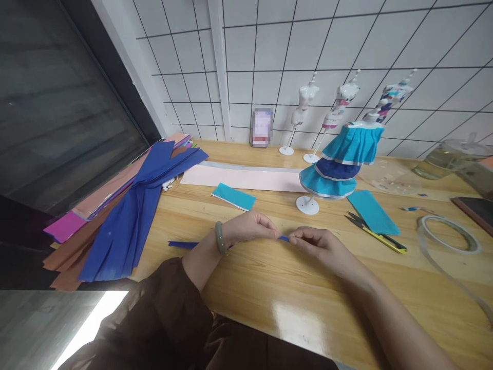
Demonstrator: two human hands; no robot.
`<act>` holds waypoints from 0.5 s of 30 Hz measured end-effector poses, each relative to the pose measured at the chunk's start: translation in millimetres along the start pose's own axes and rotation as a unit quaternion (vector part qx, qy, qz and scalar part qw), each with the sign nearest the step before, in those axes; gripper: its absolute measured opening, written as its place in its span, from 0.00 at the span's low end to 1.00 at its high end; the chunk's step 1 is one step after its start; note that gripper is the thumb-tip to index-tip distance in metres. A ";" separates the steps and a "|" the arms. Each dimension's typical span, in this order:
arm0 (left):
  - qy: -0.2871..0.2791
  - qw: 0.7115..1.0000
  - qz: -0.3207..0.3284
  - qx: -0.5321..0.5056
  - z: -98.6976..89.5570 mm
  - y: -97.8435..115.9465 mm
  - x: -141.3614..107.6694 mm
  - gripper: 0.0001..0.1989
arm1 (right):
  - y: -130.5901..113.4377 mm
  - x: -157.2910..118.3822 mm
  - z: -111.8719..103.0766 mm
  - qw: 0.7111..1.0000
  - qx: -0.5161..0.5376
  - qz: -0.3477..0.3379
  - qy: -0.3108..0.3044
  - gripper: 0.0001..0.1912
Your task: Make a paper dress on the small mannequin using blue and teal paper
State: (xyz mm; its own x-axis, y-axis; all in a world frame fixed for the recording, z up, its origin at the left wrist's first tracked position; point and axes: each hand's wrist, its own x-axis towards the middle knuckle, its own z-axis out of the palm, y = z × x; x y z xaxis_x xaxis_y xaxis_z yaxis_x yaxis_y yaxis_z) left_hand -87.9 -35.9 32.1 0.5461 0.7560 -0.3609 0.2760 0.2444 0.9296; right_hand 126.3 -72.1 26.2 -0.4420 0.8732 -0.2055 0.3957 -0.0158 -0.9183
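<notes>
A narrow dark-blue strip (284,238), which looks like crepe paper, is pinched between my two hands just above the wooden table. My left hand (252,226), with a green bangle at the wrist, grips it with thumb and fingertips. A short way to the right, my right hand (316,242) pinches the same strip. Another length of blue (183,245) shows left of my left wrist; whether it joins the held strip is hidden by the arm. Beyond my hands stands a mini dress form (341,164) in a tiered turquoise and blue ruffled dress with pale edges.
Blue crepe paper (134,205) lies over coloured sheets at the left. A turquoise piece (233,196) and a long pale strip (242,177) lie ahead. At the right are scissors (379,236), another turquoise piece (373,211) and a tape roll (449,234). Several dress forms and a phone (262,127) stand behind.
</notes>
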 end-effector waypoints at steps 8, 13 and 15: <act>-0.017 1.000 0.003 -0.011 -3.4 -2.7 2.3 0.14 | -4.0 -2.9 -2.2 1.000 -0.006 -0.004 -0.013 0.21; 0.019 0.999 0.010 0.034 -11.3 -3.6 2.6 0.20 | 0.7 -5.4 -12.0 0.999 0.026 0.023 0.002 0.23; 0.022 0.999 0.030 0.032 -13.2 -6.3 4.8 0.21 | 2.7 -4.9 -14.1 1.000 0.010 0.025 0.010 0.23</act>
State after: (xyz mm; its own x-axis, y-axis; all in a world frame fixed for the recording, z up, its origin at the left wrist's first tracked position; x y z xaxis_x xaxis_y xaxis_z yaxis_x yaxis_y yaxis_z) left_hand -97.5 -25.8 25.5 0.5285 0.7940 -0.3003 0.2943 0.1604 0.9421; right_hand 140.9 -69.6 29.5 -0.4062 0.8801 -0.2458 0.4013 -0.0698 -0.9133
